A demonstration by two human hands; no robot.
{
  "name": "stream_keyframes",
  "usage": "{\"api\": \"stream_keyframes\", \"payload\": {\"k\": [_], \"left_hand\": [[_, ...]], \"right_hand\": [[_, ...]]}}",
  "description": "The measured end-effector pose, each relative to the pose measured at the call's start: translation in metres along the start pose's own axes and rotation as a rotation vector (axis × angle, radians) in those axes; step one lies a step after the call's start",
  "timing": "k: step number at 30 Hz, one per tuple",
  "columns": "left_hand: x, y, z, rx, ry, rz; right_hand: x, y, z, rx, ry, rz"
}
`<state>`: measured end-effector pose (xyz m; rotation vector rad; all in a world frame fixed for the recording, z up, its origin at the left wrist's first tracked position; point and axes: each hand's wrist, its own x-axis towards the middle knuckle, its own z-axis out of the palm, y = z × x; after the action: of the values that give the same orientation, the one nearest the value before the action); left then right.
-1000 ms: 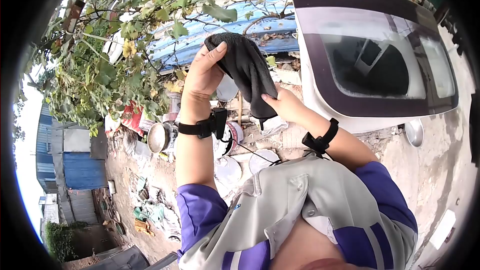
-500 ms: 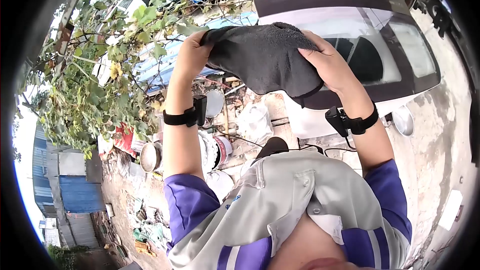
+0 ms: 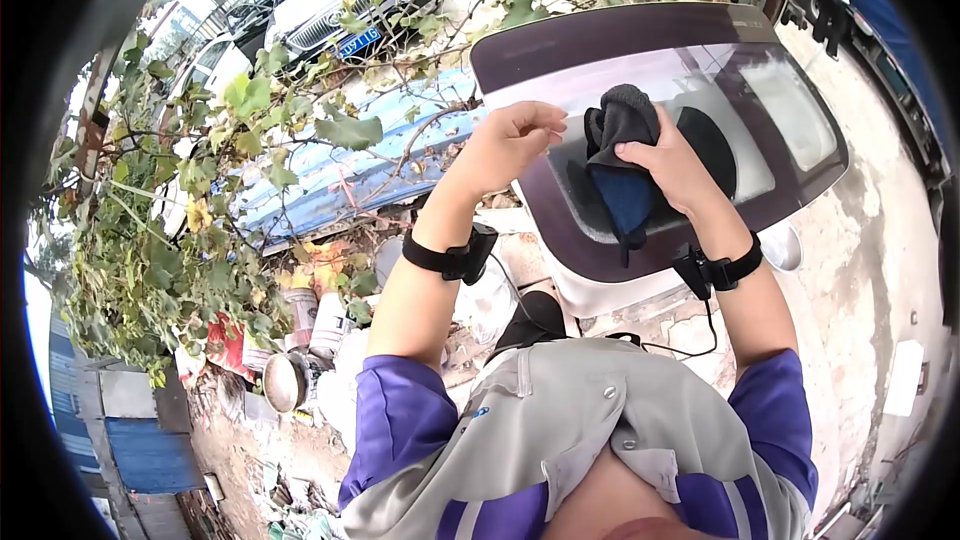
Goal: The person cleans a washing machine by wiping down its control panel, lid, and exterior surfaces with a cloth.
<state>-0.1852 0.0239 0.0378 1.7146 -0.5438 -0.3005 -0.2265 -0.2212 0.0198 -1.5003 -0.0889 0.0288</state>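
- Since earlier, my left hand (image 3: 508, 145) has come off the dark-grey, blue-patched fuzzy cloth (image 3: 616, 176), released, fingers loosely curled
- My right hand (image 3: 670, 168) grips it, bunched, before the dark-bordered glass panel (image 3: 718, 145)

I wear a light grey shirt (image 3: 575, 370) with short purple sleeves (image 3: 400, 410), its front placket running down from an open collar and showing round, pale buttons (image 3: 610, 392). Near the neck sit purple panels (image 3: 490, 510), each crossed by a pale grey stripe, and there is a small blue mark (image 3: 482, 411) on the left of my chest. Black straps (image 3: 428, 256) circle both wrists, each bearing a boxy black module (image 3: 474, 252) with a thin dark cable (image 3: 712, 332)
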Motion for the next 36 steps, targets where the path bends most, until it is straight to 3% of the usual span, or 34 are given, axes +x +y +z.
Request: {"api": "stream_keyframes", "payload": {"k": [3,5,6,11,17,22,27,30,33,36], "left_hand": [[0.030,-0.038,-0.063,0.832,0.314,0.270],[0.052,-0.064,-0.099,1.295,0.272,0.267],[0.065,-0.067,-0.111,1.419,0.168,0.112],[0.125,-0.062,-0.137,1.587,-0.085,0.304],[0.167,-0.060,-0.150,1.597,-0.419,0.384],[0.170,-0.051,-0.151,1.704,-0.506,0.428],[0.173,-0.047,-0.150,1.724,-0.530,0.460],[0.177,-0.050,-0.147,1.835,-0.558,0.536],[0.179,-0.057,-0.146,1.862,-0.527,0.599],[0.181,-0.053,-0.150,1.784,-0.579,0.523]], "right_hand": [[0.038,-0.014,0.002,-0.155,0.107,0.139],[0.069,-0.021,0.012,-0.196,0.064,0.214],[0.092,-0.014,0.014,-0.278,0.030,0.194],[0.161,0.001,0.044,-0.440,-0.094,0.207],[0.177,0.040,0.050,-0.377,0.081,0.186],[0.171,0.037,0.054,-0.056,0.179,0.253],[0.166,0.041,0.059,-0.271,0.305,0.197],[0.168,0.035,0.053,-0.033,0.176,0.204],[0.167,0.031,0.052,0.119,0.215,0.258],[0.170,0.036,0.050,0.128,0.187,0.212]]}}
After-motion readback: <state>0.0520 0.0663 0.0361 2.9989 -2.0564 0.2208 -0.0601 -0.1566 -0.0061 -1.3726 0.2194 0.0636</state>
